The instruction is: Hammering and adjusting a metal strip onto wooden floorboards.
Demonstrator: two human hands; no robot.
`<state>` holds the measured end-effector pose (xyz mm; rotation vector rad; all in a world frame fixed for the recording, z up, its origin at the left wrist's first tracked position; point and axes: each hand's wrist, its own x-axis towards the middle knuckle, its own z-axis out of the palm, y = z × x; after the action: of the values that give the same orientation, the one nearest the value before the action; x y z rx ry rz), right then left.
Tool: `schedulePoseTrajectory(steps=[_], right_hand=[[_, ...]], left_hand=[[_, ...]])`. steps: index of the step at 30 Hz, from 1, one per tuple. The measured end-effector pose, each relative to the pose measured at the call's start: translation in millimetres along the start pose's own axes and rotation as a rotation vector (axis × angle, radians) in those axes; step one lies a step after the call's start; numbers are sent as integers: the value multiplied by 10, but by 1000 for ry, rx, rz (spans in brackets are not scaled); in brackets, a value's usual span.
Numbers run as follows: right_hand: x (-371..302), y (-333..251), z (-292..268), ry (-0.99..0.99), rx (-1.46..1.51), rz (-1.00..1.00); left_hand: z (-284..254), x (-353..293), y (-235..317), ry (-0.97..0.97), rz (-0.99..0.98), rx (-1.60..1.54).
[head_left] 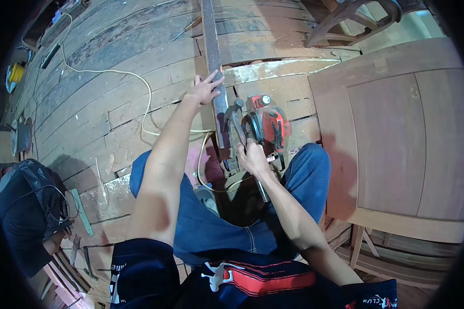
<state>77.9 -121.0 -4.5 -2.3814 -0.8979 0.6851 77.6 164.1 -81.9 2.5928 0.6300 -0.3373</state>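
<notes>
A long narrow wooden plank (211,41) runs away from me over the floor, its near end between my knees. My left hand (205,89) lies on it with the fingers spread, holding nothing. To the right of the plank's near end, my right hand (253,158) is wrapped round the handle of a hammer (235,116). Its head points away from me, close to the plank, and the grip's end shows below my wrist. Just beyond that hand, a red and black power tool (276,127) sits on the floor, right of the hammer.
A pale cord (148,98) loops across the boards left of the plank. A screwdriver (187,28) lies farther off. At the right stands a large wooden panel (386,144), with a wooden chair (345,26) beyond. Another person (23,216) crouches at the left, near a green strip (82,212).
</notes>
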Motion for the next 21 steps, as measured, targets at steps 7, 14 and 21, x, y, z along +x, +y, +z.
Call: schedulePoseTrajectory(steps=[7, 14, 21], right_hand=[[-28, -25, 115, -37, -52, -119], [-4, 0, 90, -40, -57, -73], [66, -85, -89, -113, -83, 8]], left_hand=[[-72, -49, -67, -84, -64, 82], [-136, -80, -64, -115, -82, 91], [-83, 12, -33, -101, -67, 97]])
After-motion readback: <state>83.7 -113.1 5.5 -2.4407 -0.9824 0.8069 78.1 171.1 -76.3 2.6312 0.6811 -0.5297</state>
